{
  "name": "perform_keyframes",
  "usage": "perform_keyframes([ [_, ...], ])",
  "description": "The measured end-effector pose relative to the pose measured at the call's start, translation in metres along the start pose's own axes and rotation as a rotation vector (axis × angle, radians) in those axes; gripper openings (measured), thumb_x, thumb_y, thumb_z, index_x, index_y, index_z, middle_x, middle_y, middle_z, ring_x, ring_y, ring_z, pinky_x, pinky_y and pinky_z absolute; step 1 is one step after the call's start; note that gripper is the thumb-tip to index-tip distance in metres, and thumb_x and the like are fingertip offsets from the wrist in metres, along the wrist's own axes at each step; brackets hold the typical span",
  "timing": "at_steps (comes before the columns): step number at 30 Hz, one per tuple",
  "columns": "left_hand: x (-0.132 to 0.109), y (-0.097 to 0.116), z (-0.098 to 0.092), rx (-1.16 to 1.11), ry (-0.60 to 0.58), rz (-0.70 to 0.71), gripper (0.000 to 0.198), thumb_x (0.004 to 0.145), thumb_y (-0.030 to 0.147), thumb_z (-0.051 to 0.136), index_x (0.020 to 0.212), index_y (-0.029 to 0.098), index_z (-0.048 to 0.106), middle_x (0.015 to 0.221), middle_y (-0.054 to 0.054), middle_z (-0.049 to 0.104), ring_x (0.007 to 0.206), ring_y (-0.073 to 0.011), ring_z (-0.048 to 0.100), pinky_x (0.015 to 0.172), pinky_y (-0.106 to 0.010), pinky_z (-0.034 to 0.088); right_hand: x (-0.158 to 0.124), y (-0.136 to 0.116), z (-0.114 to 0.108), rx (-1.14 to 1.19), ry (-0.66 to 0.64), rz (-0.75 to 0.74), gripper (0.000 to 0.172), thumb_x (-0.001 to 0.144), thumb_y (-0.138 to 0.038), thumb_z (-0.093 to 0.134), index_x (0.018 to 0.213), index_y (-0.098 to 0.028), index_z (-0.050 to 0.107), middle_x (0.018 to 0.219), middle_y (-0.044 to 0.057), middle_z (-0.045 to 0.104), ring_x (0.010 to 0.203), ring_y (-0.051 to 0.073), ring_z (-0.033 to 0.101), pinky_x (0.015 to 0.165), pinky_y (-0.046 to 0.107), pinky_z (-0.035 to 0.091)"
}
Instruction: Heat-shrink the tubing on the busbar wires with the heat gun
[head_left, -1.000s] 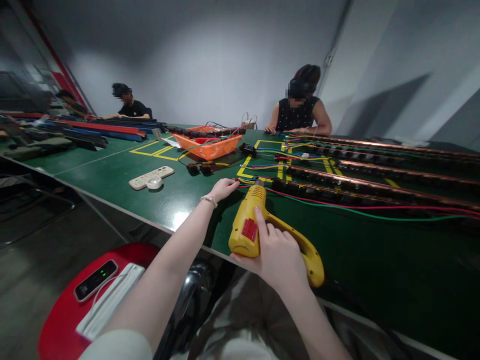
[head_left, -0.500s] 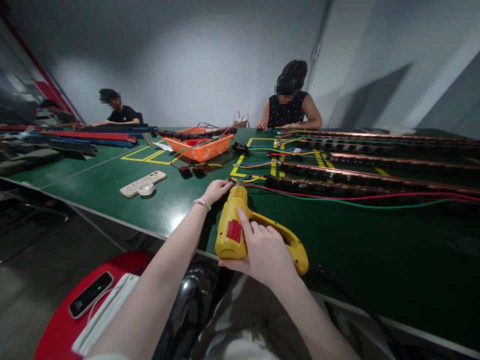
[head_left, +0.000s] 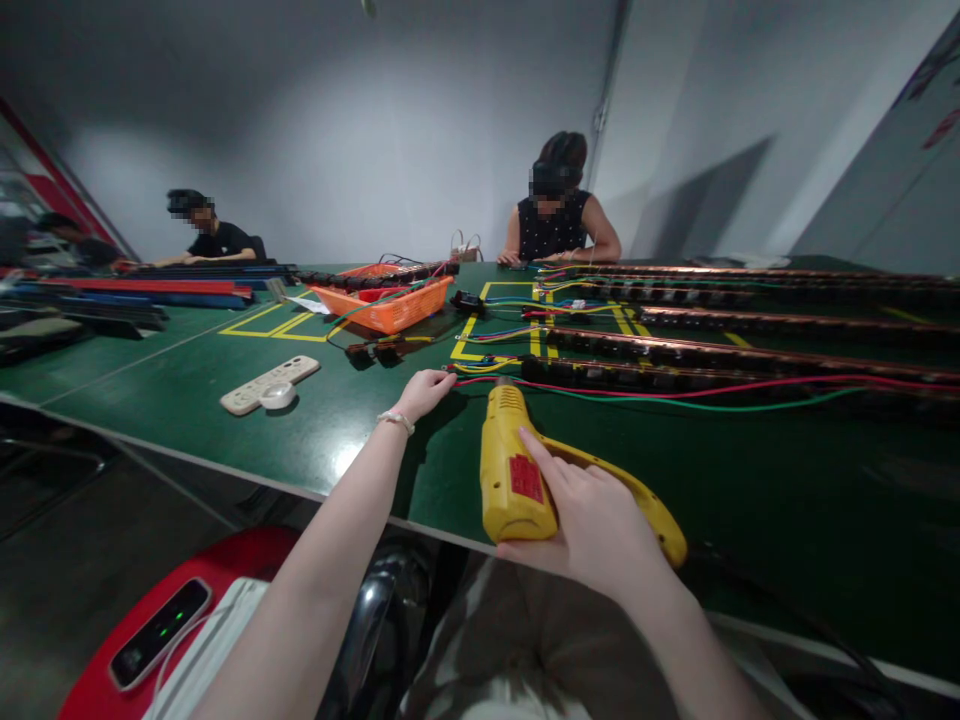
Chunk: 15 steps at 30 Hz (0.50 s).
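Observation:
My right hand (head_left: 592, 510) grips a yellow heat gun (head_left: 514, 475) with a red label, its nozzle aimed away from me toward the wires. At the ends of the red wire (head_left: 637, 393) and green wire (head_left: 697, 405), my left hand (head_left: 426, 393) is closed with its fingertips together on the wires. Just beyond the nozzle run other thin wires and a long dark strip (head_left: 622, 375) with copper-coloured edges. The nozzle tip lies to the right of my left fingertips, apart from them.
An orange basket (head_left: 394, 310) holds dark parts and wires. Beige remote-like object (head_left: 259, 385) and a white round piece (head_left: 278, 396) lie left. More copper strips (head_left: 750, 318) stretch right. Two co-workers sit across the green table (head_left: 172, 400); a red stool (head_left: 97, 640) stands below.
The heat gun in my right hand has moved right, away from my left fingertips, its nozzle now over the red and green wires. My left hand keeps its pinch; the view has shifted slightly.

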<state>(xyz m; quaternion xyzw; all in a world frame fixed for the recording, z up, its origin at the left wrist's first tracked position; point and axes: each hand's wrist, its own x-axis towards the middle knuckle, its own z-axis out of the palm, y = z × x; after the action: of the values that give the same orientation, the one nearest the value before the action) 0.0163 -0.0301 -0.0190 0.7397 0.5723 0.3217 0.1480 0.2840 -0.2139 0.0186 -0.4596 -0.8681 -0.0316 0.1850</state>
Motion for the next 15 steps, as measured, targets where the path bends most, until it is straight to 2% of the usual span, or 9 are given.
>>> perform_keyframes([
  [4,0.001,0.000,0.000,0.005,-0.002,-0.010,0.048,0.084,0.052,0.038,0.054,0.016,0.047,0.050,0.002,0.041,0.051,-0.0099,0.035,0.053,-0.026,0.022,-0.013,0.016,-0.007,-0.061,0.027,0.049,0.109,0.067,-0.079,0.052,0.147,-0.016,0.016,0.105,0.010,0.066,0.085,0.027,0.064,0.074,0.040,0.049],
  [8,0.000,0.002,-0.001,0.012,-0.004,-0.016,0.048,0.084,0.053,0.037,0.056,0.016,0.048,0.052,0.002,0.043,0.053,-0.0105,0.038,0.054,-0.026,0.023,-0.028,0.029,-0.014,-0.129,0.099,0.077,0.105,0.069,-0.076,0.054,0.147,-0.018,0.016,0.106,0.007,0.067,0.075,0.025,0.065,0.064,0.036,0.049],
  [12,0.000,0.004,-0.001,0.017,-0.014,-0.017,0.047,0.084,0.052,0.037,0.057,0.015,0.051,0.053,0.002,0.045,0.053,-0.0108,0.039,0.054,-0.026,0.024,-0.038,0.033,-0.016,-0.219,0.161,0.099,0.101,0.073,-0.078,0.046,0.146,-0.013,0.021,0.091,0.008,0.069,0.065,0.023,0.064,0.057,0.033,0.045],
  [15,0.001,0.004,-0.001,0.018,-0.015,-0.016,0.047,0.084,0.051,0.038,0.056,0.015,0.051,0.052,0.002,0.044,0.052,-0.0105,0.038,0.054,-0.026,0.024,-0.040,0.030,-0.016,-0.247,0.169,0.133,0.098,0.075,-0.077,0.044,0.144,-0.010,0.026,0.082,0.008,0.068,0.063,0.023,0.063,0.057,0.033,0.044],
])
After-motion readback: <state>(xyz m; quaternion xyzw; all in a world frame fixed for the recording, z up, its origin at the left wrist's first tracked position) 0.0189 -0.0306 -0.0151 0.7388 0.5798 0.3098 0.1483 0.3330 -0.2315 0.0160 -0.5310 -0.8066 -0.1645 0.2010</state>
